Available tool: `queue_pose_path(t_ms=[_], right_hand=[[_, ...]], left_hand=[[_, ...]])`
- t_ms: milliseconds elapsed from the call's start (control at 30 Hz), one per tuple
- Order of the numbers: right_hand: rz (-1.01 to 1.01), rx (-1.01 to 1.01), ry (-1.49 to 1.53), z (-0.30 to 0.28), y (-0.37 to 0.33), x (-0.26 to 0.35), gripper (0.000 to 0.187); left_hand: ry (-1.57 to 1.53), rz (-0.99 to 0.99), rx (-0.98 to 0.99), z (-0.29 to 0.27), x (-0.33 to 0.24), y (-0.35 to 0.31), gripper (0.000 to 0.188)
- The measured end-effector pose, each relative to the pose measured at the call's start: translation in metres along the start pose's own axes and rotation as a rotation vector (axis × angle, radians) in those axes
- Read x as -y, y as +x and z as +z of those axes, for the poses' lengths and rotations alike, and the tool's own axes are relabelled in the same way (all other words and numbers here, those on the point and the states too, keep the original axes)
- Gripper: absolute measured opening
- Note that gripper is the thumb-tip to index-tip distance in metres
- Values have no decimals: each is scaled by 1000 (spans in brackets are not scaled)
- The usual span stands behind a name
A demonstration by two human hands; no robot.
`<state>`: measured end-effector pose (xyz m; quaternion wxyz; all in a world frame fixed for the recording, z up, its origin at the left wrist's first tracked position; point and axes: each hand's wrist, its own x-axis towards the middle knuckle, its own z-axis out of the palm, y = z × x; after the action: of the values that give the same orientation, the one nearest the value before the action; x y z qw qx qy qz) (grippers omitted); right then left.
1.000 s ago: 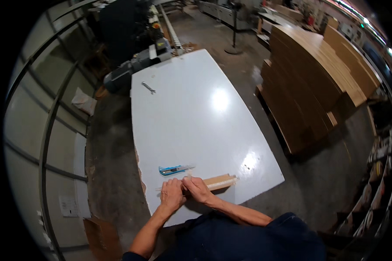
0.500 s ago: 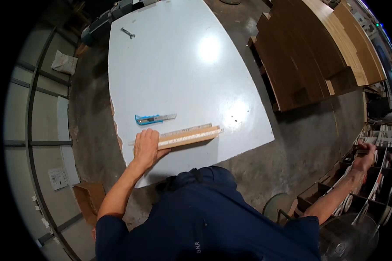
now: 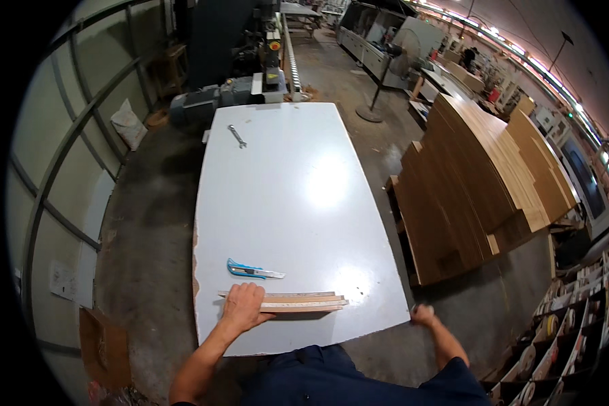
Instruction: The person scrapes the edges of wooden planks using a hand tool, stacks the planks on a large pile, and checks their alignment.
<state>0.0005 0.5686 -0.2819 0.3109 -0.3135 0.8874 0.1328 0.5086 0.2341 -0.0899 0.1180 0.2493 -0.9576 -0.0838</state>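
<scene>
My left hand [image 3: 243,307] is wrapped round the left end of a small stack of wooden strips [image 3: 308,302], pale brown with whitish, rough edges, lying near the close edge of the white-topped table [image 3: 277,196]. Just beyond the strips lies a blue-handled utility knife [image 3: 255,270], its blade pointing right. My right hand [image 3: 423,314] is at the table's near right corner with the fingers curled. Something small and dark seems to be in it, too small to name. Far off on the tabletop is a metal wrench [image 3: 237,137].
Brown panels [image 3: 460,196] are stacked on the right. Below them stands a divided rack [image 3: 561,325] of rolls. A cardboard box [image 3: 105,346] sits at lower left by the framed wall [image 3: 68,203]. Beyond the table are a machine motor [image 3: 196,105] and a standing fan [image 3: 370,111].
My right hand has come away from the rack on the right to the table's near right corner. The view has tilted up. My left hand keeps its grip on the strips.
</scene>
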Motion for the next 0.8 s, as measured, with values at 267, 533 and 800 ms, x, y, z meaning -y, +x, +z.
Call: queue_pose_path(t_ms=[267, 533, 800], right_hand=[[-483, -426, 917, -208, 21, 85, 17], [-545, -731, 305, -90, -23, 75, 8], [-15, 196, -485, 2, -67, 10, 34]], left_hand=[[22, -40, -2, 3, 0, -6, 52], [38, -57, 28, 0, 1, -10, 53], [-2, -51, 25, 0, 0, -7, 54]])
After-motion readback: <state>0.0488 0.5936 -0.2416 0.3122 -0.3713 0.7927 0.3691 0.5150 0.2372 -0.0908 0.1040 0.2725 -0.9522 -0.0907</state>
